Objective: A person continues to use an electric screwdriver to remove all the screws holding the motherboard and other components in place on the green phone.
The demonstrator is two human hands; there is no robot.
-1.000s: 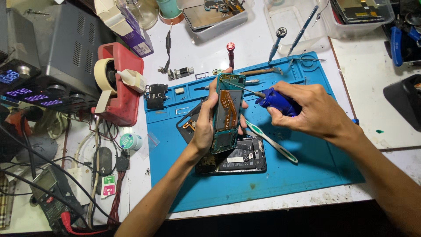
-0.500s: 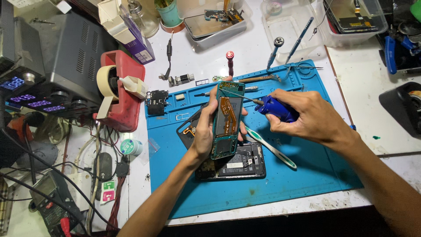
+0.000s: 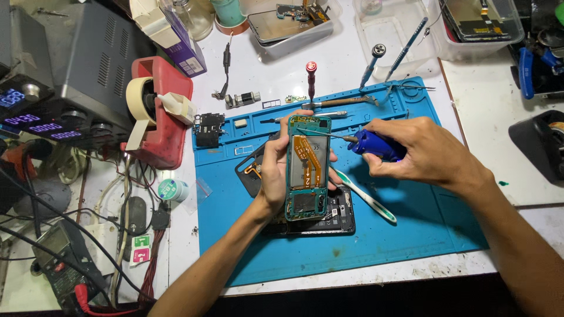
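Blue-lit display (image 3: pixel 26 120) far left

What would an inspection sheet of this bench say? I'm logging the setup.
Surface: blue mat on a white table.
Job's things: opened phone, held upright; blue-handled screwdriver, tip at the phone's top.
Clutter: toothbrush, second phone on the mat, spare drivers, tape dispenser, trays.
Hands: left hand grips the phone; right hand grips the screwdriver.
Cables: tangle at left.
Surroundings: power supply, multimeter.
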